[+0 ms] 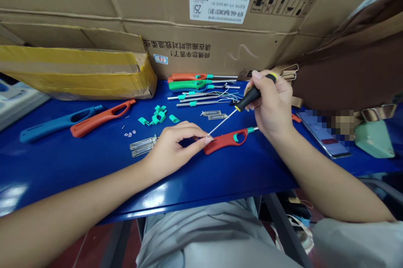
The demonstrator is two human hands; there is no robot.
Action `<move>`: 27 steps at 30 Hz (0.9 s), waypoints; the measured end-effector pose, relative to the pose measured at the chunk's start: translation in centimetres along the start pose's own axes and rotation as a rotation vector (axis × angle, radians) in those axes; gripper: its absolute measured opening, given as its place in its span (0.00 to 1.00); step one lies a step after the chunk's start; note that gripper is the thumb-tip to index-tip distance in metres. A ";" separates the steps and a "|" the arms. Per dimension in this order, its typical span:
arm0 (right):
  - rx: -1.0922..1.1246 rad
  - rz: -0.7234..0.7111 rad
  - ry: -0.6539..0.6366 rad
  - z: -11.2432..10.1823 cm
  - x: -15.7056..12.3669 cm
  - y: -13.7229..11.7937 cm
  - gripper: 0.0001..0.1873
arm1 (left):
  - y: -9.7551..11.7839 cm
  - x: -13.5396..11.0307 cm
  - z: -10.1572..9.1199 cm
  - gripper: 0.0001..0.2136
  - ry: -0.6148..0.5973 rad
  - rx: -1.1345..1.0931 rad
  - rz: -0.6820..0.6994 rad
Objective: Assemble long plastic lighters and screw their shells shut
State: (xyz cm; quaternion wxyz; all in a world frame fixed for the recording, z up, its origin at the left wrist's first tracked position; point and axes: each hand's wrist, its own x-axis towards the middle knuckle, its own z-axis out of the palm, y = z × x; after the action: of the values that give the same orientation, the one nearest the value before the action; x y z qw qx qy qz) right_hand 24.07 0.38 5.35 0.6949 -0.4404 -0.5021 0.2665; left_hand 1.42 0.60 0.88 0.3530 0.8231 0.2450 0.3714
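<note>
My right hand grips a screwdriver by its black and yellow handle, the shaft slanting down to the left. Its tip meets the pinched thumb and forefinger of my left hand, at the left end of a red gas lighter. Whatever the left fingertips hold, if anything, is too small to make out. The lighter lies flat, with a teal trigger and a short metal nozzle showing; my right hand hides the nozzle's end. Clear fuel tanks lie beside my left wrist, and two more lie behind the screwdriver shaft.
Blue and orange lighter shells lie left, near teal pieces. Metal tubes with wires and lighters lie behind. Cardboard boxes wall the back; a phone and brown bag are right.
</note>
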 end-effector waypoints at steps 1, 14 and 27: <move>-0.002 0.004 -0.001 0.0 0.0 0.0 0.20 | 0.0 0.0 0.0 0.04 -0.002 -0.001 0.002; -0.063 -0.002 -0.033 -0.1 -0.3 0.3 0.20 | -0.1 -0.1 0.2 0.05 -0.044 -0.002 0.007; -0.024 0.106 -0.359 -0.2 -1.1 -1.0 0.18 | -0.3 -0.6 0.4 0.06 -0.098 0.063 -0.003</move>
State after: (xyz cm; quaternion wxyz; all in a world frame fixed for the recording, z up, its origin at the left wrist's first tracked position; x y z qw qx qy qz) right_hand 23.83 -1.06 5.68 0.5737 -0.4199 -0.5974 0.3710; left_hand 1.31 0.29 0.22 0.3392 0.8506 0.2401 0.3223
